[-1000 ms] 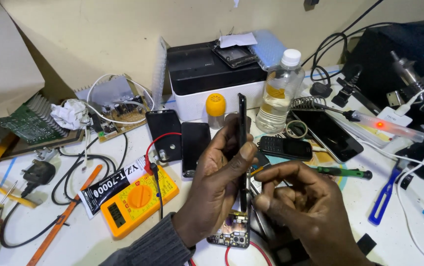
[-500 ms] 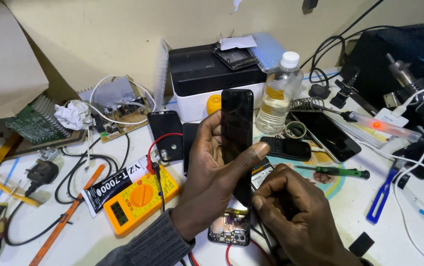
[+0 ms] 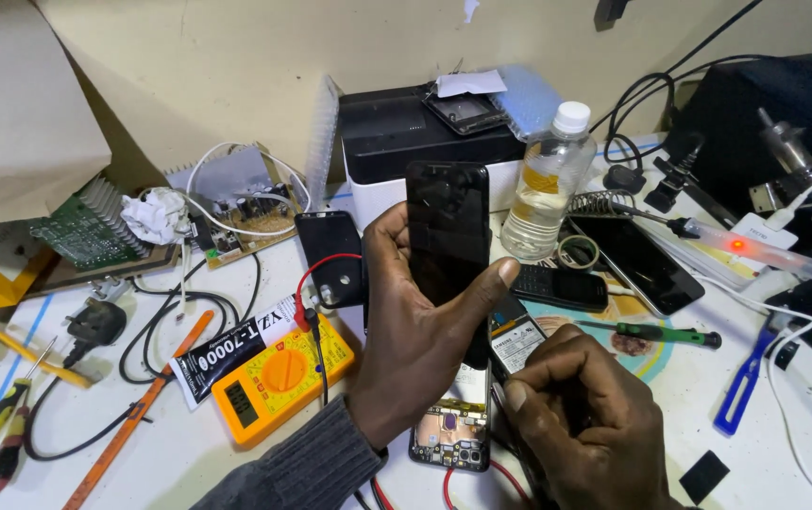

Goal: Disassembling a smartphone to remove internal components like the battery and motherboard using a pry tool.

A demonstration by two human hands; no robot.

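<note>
Cluttered white workbench [image 3: 784, 444]: the left hand [image 3: 415, 331] grips a black phone panel [image 3: 447, 236] upright above an opened phone [image 3: 451, 430], beside an orange multimeter [image 3: 279, 378]. The right hand [image 3: 581, 430] is curled closed near the panel's lower edge; what it holds cannot be seen.

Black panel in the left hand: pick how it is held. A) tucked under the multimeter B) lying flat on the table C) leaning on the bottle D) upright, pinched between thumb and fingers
D: the left hand holds the black panel upright above the table, thumb on one edge and fingers on the other.
</note>
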